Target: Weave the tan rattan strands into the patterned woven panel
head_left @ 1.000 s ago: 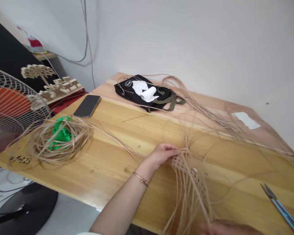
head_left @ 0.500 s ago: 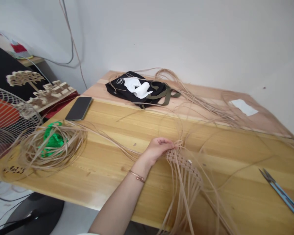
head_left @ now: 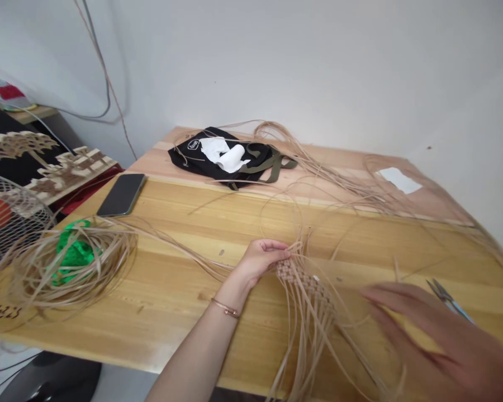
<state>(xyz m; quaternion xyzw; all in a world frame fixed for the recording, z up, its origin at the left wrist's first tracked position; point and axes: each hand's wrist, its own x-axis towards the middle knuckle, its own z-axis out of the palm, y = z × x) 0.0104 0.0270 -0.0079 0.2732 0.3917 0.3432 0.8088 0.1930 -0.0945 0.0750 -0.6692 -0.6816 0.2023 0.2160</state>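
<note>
My left hand [head_left: 263, 258], with a thin bracelet at the wrist, pinches the top end of a woven strip piece [head_left: 304, 282]. Its thumb and index finger close on tan strips there. From the weave, loose tan strips [head_left: 299, 346] fan down towards the table's near edge. My right hand [head_left: 427, 329] is to the right of the weave, smeared by motion. Its thumb and forefinger reach left, and strips pass near them; whether it grips one I cannot tell. Blue-handled snips [head_left: 448, 298] lie partly hidden behind this hand.
A coil of tan strips [head_left: 117, 251] with a green tie [head_left: 73, 254] lies left, near a phone [head_left: 122, 194]. At the back are a black bag [head_left: 193, 156] with white tissue [head_left: 230, 159], long strips [head_left: 318, 162] and white paper [head_left: 400, 180]. A fan [head_left: 8, 223] stands far left.
My right hand has come in from the right, partly covering the snips. The left hand keeps its pinch on the weave. The whole view has shifted slightly.
</note>
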